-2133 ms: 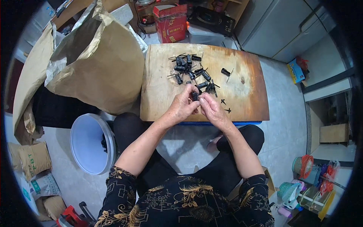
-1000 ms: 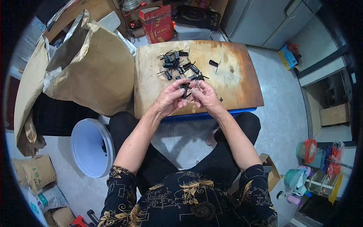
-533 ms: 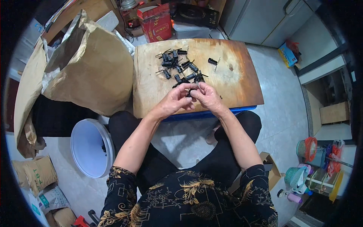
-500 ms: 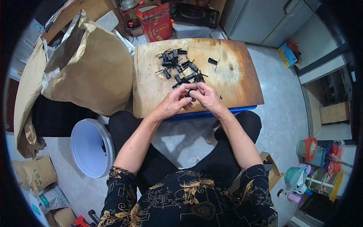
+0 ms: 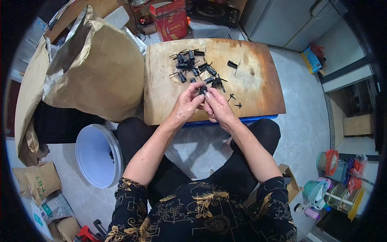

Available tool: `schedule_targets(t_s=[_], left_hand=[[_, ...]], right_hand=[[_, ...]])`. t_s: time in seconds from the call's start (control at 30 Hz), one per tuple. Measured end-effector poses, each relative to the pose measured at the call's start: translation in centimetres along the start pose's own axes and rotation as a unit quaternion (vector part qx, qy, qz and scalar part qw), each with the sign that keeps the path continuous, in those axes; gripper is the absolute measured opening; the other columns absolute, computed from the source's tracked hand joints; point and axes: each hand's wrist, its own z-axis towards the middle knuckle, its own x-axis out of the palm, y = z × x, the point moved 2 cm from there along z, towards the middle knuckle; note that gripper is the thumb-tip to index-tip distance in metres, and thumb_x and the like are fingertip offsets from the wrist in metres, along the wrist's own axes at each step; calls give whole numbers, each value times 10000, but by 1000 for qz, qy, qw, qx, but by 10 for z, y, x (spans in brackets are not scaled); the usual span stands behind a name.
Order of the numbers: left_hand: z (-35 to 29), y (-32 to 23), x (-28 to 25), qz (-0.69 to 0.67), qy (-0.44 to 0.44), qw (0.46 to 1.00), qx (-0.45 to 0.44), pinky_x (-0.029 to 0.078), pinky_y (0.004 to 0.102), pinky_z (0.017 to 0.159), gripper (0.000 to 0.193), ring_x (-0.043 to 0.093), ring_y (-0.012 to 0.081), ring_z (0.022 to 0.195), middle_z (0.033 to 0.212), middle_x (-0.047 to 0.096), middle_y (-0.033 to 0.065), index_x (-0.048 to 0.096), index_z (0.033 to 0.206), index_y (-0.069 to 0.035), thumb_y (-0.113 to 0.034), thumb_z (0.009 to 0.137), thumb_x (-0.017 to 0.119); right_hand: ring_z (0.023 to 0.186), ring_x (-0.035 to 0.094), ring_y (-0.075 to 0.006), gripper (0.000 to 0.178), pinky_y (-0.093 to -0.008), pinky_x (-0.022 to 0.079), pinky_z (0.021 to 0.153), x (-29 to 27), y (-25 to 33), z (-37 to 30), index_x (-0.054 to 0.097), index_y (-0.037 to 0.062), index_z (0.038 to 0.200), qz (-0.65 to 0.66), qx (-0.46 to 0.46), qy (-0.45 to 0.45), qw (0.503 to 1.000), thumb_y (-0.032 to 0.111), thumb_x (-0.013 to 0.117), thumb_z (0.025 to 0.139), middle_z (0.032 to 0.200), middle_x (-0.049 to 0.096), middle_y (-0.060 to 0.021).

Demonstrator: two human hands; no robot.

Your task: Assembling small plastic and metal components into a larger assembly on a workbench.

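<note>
Left hand (image 5: 188, 104) grips a small black part (image 5: 203, 90) above the wooden tabletop (image 5: 258, 94), and the right hand (image 5: 219, 105) pinches at it too, probably so 1 hand steadies while the other works. Just right lie 2 small black crosspieces (image 5: 238, 105); farther back, similar black parts (image 5: 183, 59) sit heaped, apparently for easy reach.

Right of centre: bare wooden board (image 5: 264, 86) offers passage, lone black part (image 5: 232, 64) aside. Above picture centre, heaped black parts (image 5: 182, 59) block the way. Upper left: tall paper bag (image 5: 96, 76) walls off that side.
</note>
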Motion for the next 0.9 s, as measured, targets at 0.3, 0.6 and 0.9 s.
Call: schedule_targets(t_s=[0.3, 0.6, 0.9], left_hand=[[0, -5, 4, 11, -28, 999, 24, 499, 233, 649, 357, 560, 95, 799, 973, 574, 36, 431, 1239, -61, -38, 887, 481], [1, 4, 1, 182, -113, 970, 119, 484, 249, 604, 376, 562, 99, 691, 860, 617, 73, 496, 1192, -56, 14, 824, 522], [4, 9, 0, 250, -103, 958, 92, 486, 262, 627, 422, 601, 131, 696, 836, 622, 98, 474, 1214, -91, 17, 808, 527]], right_hand=[[389, 239, -18, 246, -176, 207, 337, 4, -1, 3, 393, 126, 1151, 34, 20, -6, 999, 277, 383, 957, 535, 338, 66], [384, 244, -15, 278, -175, 195, 331, 5, 3, 11, 391, 151, 1203, 50, 48, 14, 997, 270, 393, 952, 541, 329, 74], [461, 371, -55, 282, -210, 304, 410, -40, 12, 33, 472, 180, 1179, -179, 106, 121, 971, 296, 450, 923, 568, 405, 38]])
